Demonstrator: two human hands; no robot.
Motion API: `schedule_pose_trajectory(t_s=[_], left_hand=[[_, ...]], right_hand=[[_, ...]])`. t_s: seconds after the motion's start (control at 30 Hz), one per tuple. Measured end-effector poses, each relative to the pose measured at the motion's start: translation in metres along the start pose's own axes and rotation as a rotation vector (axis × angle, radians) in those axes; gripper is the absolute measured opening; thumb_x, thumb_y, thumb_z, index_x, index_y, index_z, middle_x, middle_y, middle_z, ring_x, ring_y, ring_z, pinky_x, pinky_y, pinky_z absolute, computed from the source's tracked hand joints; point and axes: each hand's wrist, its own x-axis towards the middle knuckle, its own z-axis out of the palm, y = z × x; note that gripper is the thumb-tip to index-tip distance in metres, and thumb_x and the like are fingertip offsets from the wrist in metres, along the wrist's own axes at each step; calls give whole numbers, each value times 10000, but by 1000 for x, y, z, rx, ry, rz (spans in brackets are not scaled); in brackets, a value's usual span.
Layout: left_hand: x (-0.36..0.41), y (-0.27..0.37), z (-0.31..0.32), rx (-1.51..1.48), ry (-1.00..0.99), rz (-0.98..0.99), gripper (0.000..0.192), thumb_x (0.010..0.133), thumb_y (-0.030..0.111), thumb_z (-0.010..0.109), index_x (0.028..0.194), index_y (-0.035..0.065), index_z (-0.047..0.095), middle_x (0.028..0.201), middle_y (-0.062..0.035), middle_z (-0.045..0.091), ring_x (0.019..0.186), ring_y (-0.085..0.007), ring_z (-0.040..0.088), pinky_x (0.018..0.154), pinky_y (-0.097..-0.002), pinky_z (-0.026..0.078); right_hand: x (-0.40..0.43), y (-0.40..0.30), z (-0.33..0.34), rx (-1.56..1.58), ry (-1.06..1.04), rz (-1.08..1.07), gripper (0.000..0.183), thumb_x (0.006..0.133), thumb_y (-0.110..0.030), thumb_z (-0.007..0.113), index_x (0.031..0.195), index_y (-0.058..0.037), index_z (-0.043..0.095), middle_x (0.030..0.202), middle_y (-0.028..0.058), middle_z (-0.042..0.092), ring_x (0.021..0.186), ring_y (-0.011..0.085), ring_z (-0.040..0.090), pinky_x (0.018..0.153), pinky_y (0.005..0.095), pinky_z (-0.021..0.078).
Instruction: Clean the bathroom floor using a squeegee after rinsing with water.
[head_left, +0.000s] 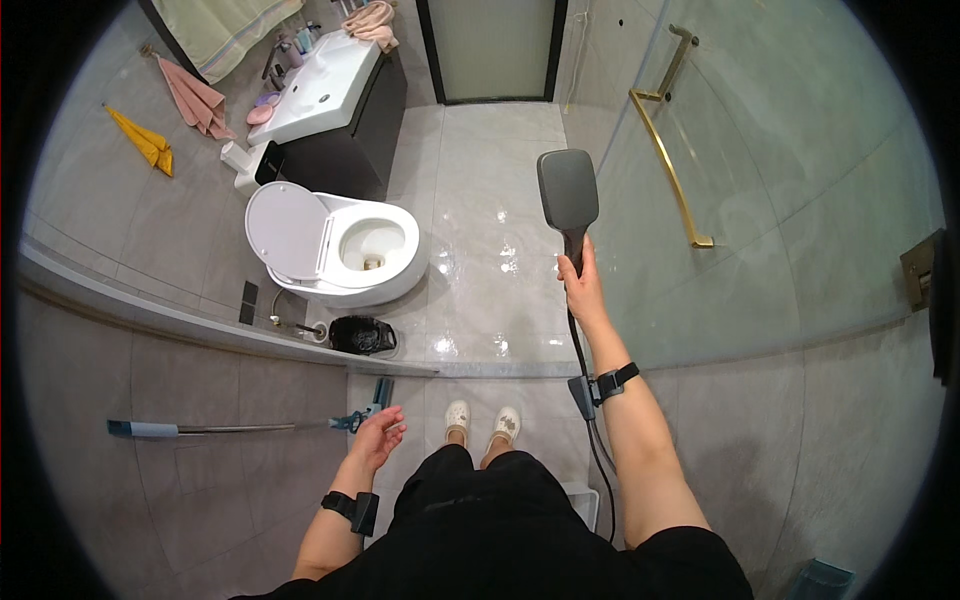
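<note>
My right hand (583, 285) is closed around the handle of a dark grey handheld shower head (568, 189), which is held out over the tiled floor beside the glass panel. A black hose (576, 341) runs from its handle down along my right forearm. My left hand (380, 437) holds nothing, its fingers loosely apart, near the blue-grey head of a long-handled floor tool (360, 420). Ahead on the left stands a white toilet (409, 281) with its lid up. Bright reflections on the grey floor tiles (480, 225) look like water.
A low sill (510, 370) crosses in front of my feet. Beside the toilet is a black-lined waste bin (362, 334). A white washbasin (337, 90) sits on a dark cabinet. The glass panel (750, 187) on the right has a gold-coloured handle (667, 169). A closed door (495, 49) is at the far end.
</note>
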Motion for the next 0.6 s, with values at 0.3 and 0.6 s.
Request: schedule_pose_trajectory(t_s=[0.3,0.6], left_hand=[[5,19,2,-25,17,24,298,892,159,548,1166,44,564,938,-27,615,806,-154,590,695,-246,476],[13,25,-22,-68,32,19,288,896,147,538,1166,54,565,934,-29,615,811,-159,592,701,-253,472]], right_hand=[[39,-21,25,-98,2,-30,618,912,-224,550,1428,-79,243,1231,103,510,873,142,547,733,290,486],[55,29,-18,-184,255,6,591,897,-170,543,1412,-81,267,1128,115,545,741,148,557,631,280,484]])
